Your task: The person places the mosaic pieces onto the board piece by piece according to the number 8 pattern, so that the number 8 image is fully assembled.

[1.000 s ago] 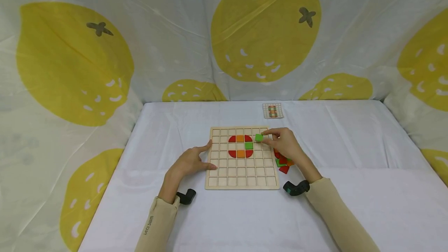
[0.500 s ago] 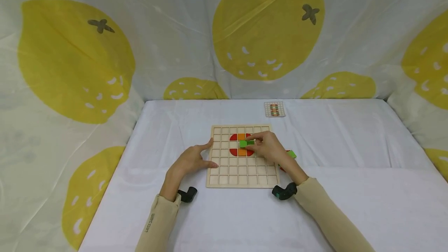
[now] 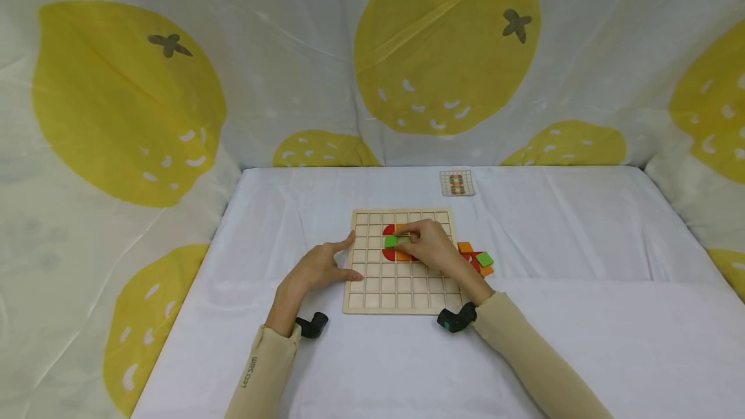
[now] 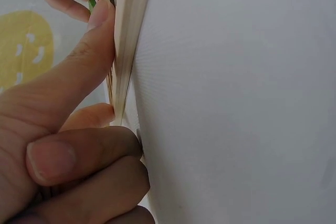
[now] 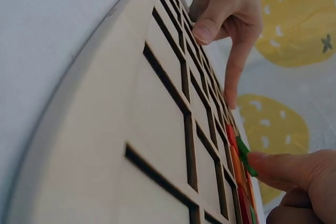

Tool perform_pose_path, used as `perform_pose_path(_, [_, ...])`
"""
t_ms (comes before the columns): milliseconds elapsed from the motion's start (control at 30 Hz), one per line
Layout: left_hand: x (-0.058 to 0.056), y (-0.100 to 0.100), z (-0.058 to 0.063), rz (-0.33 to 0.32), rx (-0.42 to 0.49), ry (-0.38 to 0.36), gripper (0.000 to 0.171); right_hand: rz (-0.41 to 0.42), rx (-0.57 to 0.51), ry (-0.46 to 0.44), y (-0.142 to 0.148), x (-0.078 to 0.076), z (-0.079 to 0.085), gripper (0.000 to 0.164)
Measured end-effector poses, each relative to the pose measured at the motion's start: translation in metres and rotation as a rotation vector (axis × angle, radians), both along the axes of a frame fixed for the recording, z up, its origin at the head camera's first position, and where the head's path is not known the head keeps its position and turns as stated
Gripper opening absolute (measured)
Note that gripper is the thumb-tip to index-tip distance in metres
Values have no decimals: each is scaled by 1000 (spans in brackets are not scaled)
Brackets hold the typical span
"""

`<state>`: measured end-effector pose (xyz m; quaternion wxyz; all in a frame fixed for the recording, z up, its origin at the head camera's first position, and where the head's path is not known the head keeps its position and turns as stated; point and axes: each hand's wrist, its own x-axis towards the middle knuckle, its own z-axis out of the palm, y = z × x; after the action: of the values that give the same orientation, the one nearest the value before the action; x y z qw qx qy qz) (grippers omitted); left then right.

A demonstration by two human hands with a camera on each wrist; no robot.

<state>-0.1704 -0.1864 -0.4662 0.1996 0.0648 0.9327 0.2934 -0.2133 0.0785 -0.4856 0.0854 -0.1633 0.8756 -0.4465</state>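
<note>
My right hand (image 3: pixel 433 246) pinches a green square tile (image 3: pixel 390 242) between thumb and index finger, low over the left side of a ring of red and orange tiles. That ring sits in the upper middle of a wooden grid board (image 3: pixel 372 286), partly covered by the hand. From the right wrist view, the green tile (image 5: pixel 244 156) tilts against the red and orange pieces. At the board's left edge, my left hand (image 3: pixel 314 268) rests with thumb and index finger spread. In the left wrist view its thumb (image 4: pixel 86 59) lies on the board's face while other fingers are bent.
A pile of loose tiles (image 3: pixel 476 260), red, orange and green, lies just right of the board. Behind it is a small card (image 3: pixel 457 183) with a printed grid pattern. White cloth (image 3: pixel 541 212) covers the table, and a lemon-print curtain (image 3: pixel 291 63) stands behind.
My right hand has carried the green tile leftward from the board's upper right to the ring's left side. The loose pile shows more now. My left hand stays at the board's edge.
</note>
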Motion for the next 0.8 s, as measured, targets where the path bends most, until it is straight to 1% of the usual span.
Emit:
perform_pose_path(333, [0,1,2,-1,-13,7,100,-9,-20,-6,-1,1,-2,22])
perform_pose_path(800, [0,0,0,5,0,4,99,-15,4,19,-6,0,-5,21])
